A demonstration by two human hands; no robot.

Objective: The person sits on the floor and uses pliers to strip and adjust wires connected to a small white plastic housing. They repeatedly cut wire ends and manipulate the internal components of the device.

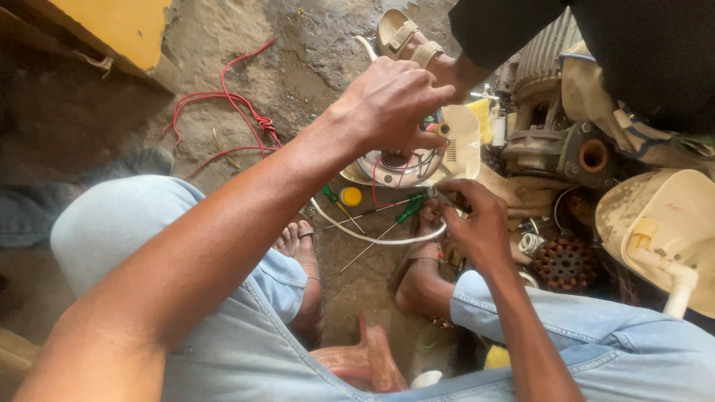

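Head view | left hand (pixel 391 100) grips cream appliance base (pixel 417 152) | right hand (pixel 477 223) pinches green screwdriver (pixel 411 208) | red wire (pixel 231 112) on floor

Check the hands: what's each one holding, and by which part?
Left hand: fingers pinch a small cream cylindrical part above the opened appliance. Right hand: fingers grip a thin metal tool near its tip end; its exact kind cannot be told.

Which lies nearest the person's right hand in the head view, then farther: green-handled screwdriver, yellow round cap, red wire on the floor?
From the right hand:
1. Green-handled screwdriver, just left of it.
2. Yellow round cap, farther left.
3. Red wire, far upper left.
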